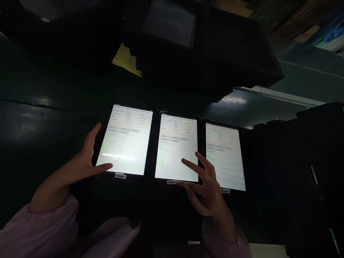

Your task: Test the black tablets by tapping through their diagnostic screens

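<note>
Three tablets with lit white screens lie side by side on a dark work surface. Each screen shows checkboxes, grey buttons and a list of green text. My left hand (90,152) is at the left tablet (127,143), thumb over its lower left corner and fingers along its left edge; it holds nothing. Over the lower right part of the middle tablet (176,147) is my right hand (208,186), fingers spread, also holding nothing. Whether a fingertip touches the glass I cannot tell. The right tablet (224,157) is partly hidden behind that hand. Small barcode labels (120,176) stick to the tablets' lower edges.
Behind the tablets is a large dark stack or box (215,53) with a dim panel (169,23) on top. A yellow sheet (125,59) pokes out beside it. Dark piled shapes (295,154) stand at the right. Brown cartons (306,34) appear at the upper right.
</note>
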A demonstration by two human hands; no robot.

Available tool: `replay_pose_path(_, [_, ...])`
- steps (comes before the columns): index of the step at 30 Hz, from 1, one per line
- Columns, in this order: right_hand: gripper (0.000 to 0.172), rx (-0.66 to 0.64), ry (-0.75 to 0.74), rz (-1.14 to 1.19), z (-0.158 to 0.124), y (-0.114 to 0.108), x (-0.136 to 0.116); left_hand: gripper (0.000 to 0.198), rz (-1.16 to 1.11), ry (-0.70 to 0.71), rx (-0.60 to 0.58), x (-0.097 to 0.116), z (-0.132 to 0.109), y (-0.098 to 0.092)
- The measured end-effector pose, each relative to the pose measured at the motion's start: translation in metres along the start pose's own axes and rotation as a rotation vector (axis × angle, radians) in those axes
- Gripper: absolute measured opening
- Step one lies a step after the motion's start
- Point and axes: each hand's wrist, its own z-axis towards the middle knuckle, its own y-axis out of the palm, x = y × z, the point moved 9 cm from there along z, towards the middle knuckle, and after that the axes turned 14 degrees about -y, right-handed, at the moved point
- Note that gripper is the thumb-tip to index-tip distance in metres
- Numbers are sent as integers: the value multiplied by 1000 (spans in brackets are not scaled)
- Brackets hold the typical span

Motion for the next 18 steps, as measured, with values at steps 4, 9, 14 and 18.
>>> replay_pose_path(4, [22, 10, 34, -87, -5, -2, 8, 144, 168, 29, -82, 9, -6, 7])
replay_pose_path(9, [26, 216, 126, -188, -26, -38, 29, 134, 362, 146, -148, 16, -15, 18])
replay_pose_path(14, [26, 461, 360, -207, -70, -89, 46, 124, 317, 114, 204, 12, -6, -4])
replay_pose_path(18, [26, 476, 519, -110, -98, -99, 54, 121, 32, -15, 316, 14, 1, -19])
